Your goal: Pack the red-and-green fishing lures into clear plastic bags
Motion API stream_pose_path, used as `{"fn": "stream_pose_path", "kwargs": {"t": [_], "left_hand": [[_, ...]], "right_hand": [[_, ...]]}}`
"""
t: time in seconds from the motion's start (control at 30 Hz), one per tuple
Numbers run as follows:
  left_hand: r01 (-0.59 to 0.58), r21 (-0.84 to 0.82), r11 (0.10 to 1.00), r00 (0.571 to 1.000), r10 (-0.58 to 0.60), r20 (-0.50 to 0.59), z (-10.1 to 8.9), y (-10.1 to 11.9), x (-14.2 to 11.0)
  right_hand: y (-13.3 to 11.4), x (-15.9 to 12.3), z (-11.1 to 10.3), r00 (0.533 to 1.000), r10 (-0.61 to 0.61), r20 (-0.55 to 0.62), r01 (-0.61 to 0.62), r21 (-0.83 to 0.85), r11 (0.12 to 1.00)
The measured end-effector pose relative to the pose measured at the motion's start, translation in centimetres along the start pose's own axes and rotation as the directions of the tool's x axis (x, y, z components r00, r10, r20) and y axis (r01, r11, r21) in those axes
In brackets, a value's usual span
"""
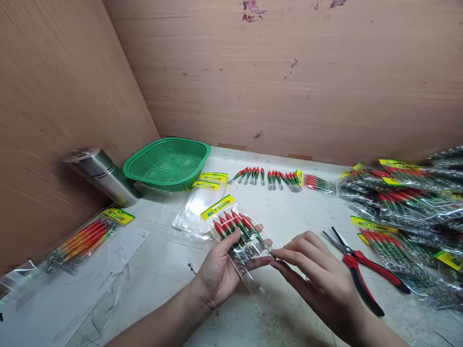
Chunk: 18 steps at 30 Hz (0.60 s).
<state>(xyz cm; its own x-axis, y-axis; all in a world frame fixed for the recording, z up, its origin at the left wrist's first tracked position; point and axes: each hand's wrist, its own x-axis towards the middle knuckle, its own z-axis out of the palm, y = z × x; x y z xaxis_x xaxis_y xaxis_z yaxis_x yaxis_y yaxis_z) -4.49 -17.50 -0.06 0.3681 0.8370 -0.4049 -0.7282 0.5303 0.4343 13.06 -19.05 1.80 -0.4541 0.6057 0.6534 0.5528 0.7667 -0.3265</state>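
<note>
My left hand (226, 267) is closed on a clear plastic bag (218, 207) with a yellow "BCT LURE" header, thumb on top and fingers beneath. Several fishing lures (231, 226) with red tips and green bodies lie at the bag, their hook ends toward me. At the right side of the bag, my right hand (314, 274) pinches the hook end of the rightmost lure (255, 231) between thumb and fingertips. Whether that lure is inside the plastic or on top of it I cannot tell. Behind my left hand lie flat clear bags (197, 207) with the same header.
Loose lures (255, 176) form a row at the back. Packed bags (401, 197) pile up at the right, beside open red-handled pliers (356, 262). A green basket (168, 183) and a steel flask (104, 176) stand at the left, near a bag of orange-red lures (85, 238).
</note>
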Motion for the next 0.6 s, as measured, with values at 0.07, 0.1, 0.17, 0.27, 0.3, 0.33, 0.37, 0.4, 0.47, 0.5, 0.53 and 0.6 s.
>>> {"fn": "stream_pose_path", "kwargs": {"t": [0.07,0.1,0.17,0.27,0.3,0.33,0.37,0.4,0.47,0.5,0.53,0.6], "left_hand": [[0.007,-0.007,1.000,1.000,-0.007,-0.009,0.05,-0.18,-0.02],[0.008,-0.012,1.000,1.000,-0.008,-0.017,0.07,-0.25,-0.02],[0.012,-0.022,1.000,1.000,-0.012,-0.028,0.13,-0.34,-0.01],[0.019,-0.036,0.999,0.999,-0.020,-0.038,0.14,-0.37,0.01],[0.023,-0.040,0.999,0.999,-0.025,-0.041,0.12,-0.37,0.03],[0.027,-0.042,0.999,0.999,-0.029,-0.043,0.09,-0.36,0.05],[0.030,-0.042,0.999,0.999,-0.032,-0.043,0.06,-0.36,0.08],[0.032,-0.042,0.999,0.999,-0.034,-0.042,0.02,-0.37,0.11],[0.039,-0.038,0.999,0.999,-0.040,-0.037,-0.05,-0.40,0.17],[0.044,-0.034,0.998,0.999,-0.045,-0.030,-0.08,-0.43,0.19],[0.048,-0.026,0.999,0.999,-0.048,-0.022,-0.11,-0.45,0.20],[0.048,-0.003,0.999,0.999,-0.048,-0.009,-0.15,-0.49,0.18]], "right_hand": [[0.00,-0.09,0.04,1.000,0.019,0.025,-0.020,0.048,0.999],[-0.01,-0.15,0.04,0.999,0.030,0.033,-0.032,0.060,0.998],[-0.04,-0.30,0.05,0.999,0.045,0.023,-0.047,0.060,0.997],[-0.11,-0.53,0.11,0.998,0.056,0.009,-0.056,0.038,0.998],[-0.14,-0.60,0.13,0.998,0.058,0.003,-0.058,0.031,0.998],[-0.17,-0.65,0.14,0.998,0.061,-0.004,-0.061,0.025,0.998],[-0.19,-0.68,0.13,0.998,0.066,-0.011,-0.066,0.020,0.998],[-0.20,-0.70,0.11,0.997,0.074,-0.015,-0.074,0.016,0.997],[-0.14,-0.67,0.04,0.995,0.095,-0.014,-0.095,0.010,0.995],[-0.07,-0.63,-0.01,0.995,0.104,-0.014,-0.103,0.007,0.995],[0.00,-0.60,-0.06,0.994,0.110,-0.017,-0.110,0.004,0.994],[0.15,-0.54,-0.13,0.992,0.120,-0.027,-0.120,-0.004,0.993]]}}
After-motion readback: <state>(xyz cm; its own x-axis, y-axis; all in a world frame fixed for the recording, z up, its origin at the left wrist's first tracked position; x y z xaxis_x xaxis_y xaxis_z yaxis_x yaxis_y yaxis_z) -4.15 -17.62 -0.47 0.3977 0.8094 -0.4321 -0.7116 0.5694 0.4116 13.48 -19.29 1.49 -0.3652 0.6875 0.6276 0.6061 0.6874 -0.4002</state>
